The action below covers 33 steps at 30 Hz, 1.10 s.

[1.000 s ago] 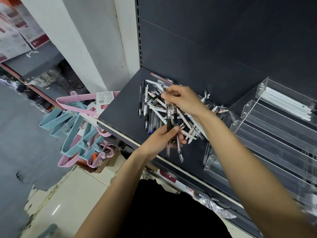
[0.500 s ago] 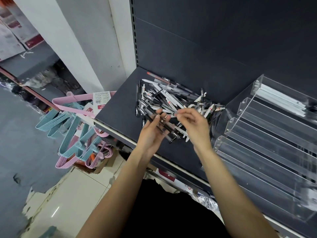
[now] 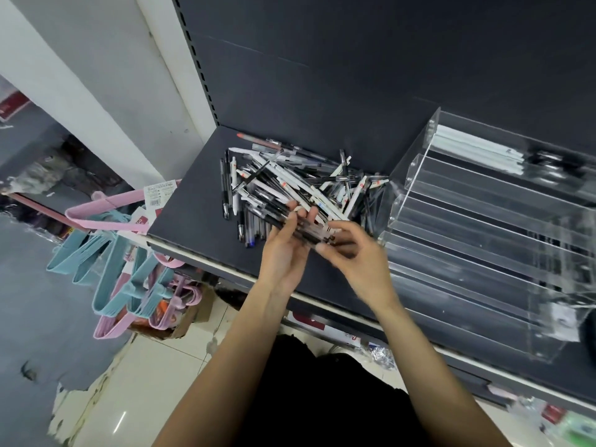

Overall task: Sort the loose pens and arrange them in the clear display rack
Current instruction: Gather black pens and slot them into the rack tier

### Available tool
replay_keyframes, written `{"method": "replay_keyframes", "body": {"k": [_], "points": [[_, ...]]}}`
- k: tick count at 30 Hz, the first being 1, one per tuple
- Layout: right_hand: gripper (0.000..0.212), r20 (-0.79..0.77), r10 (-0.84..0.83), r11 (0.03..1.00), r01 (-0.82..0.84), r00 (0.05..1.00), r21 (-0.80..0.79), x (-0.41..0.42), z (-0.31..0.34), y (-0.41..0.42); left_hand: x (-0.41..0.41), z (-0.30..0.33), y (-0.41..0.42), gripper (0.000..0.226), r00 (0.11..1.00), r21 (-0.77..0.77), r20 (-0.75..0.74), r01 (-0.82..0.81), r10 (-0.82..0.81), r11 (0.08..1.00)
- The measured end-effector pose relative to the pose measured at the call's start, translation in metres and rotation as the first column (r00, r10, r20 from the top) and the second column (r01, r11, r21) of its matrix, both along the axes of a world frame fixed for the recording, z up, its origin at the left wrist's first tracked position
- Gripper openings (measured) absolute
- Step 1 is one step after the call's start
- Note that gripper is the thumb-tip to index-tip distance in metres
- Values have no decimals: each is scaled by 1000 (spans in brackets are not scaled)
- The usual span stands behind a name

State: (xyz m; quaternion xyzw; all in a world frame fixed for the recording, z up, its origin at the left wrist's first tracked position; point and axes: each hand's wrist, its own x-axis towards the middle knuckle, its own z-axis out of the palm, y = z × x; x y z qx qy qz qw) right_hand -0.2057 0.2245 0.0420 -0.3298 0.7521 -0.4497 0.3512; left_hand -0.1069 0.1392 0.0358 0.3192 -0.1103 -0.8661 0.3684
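Pens [image 3: 292, 185] heaped loose on dark shelf [image 3: 187, 217], just left of clear display rack [image 3: 477, 227]. Left hand [image 3: 285, 250] cradles small bundle of dark-barrelled pens [image 3: 303, 229], fingers curled under it. Right hand [image 3: 351, 250] pinches bundle's near end, squaring it up. Step in hand, by the look: gathering matching pens out of heap. Rack top tier holds white pens [image 3: 477, 150]; lower tiers look unfilled. Next move calls for carrying bundle right, laying it flat along one tier, barrels aligned. Risk: a pen slipping out of the loose grip.
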Motion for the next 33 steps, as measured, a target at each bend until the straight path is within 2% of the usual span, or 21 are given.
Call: {"method": "replay_keyframes", "body": {"k": [3, 9, 11, 13, 15, 18, 20, 22, 23, 25, 29, 33], "points": [[20, 201, -63, 996, 75, 977, -53, 0, 0, 14, -2, 1, 3, 20, 997, 35, -46, -56, 57, 998], [17, 324, -203, 958, 256, 924, -130, -17, 10, 32, 18, -4, -12, 21, 939, 136, -180, -270, 292, 953], [17, 387, -209, 935, 299, 898, -188, -23, 21, 28, 31, -8, -20, 22, 955, 60, -124, -266, 271, 962], [18, 427, -164, 914, 300, 889, -272, -25, 34, 17, 43, -11, -25, 21, 980, -113, 76, -172, 182, 978], [23, 327, -124, 919, 232, 937, -318, -24, 44, 0, 51, -12, -28, 20, 965, -203, 236, -63, 112, 977], [30, -48, -38, 959, 23, 998, -282, -15, 50, -35, 61, -7, -35, 20, 954, -228, 300, 54, 18, 972], [31, -293, 111, 965, -174, 949, -198, -3, 51, -62, 68, -3, -41, 20, 953, -195, 300, 109, -46, 975], [32, -457, 251, 941, -326, 854, -94, 16, 49, -92, 74, 1, -46, 20, 948, -169, 297, 170, -114, 971], [32, -470, 297, 931, -361, 832, -50, 26, 47, -106, 76, 2, -49, 22, 945, -169, 295, 200, -144, 965], [28, -389, 345, 928, -372, 854, 6, 44, 44, -130, 80, 5, -54, 26, 939, -172, 287, 244, -189, 954], [23, -331, 317, 947, -314, 889, 64, 63, 36, -156, 91, 8, -65, 32, 951, -123, 216, 250, -220, 960], [22, -240, 280, 959, -280, 929, 38, 74, 34, -161, 104, 9, -69, 27, 960, -124, 158, 253, -233, 960]]}}
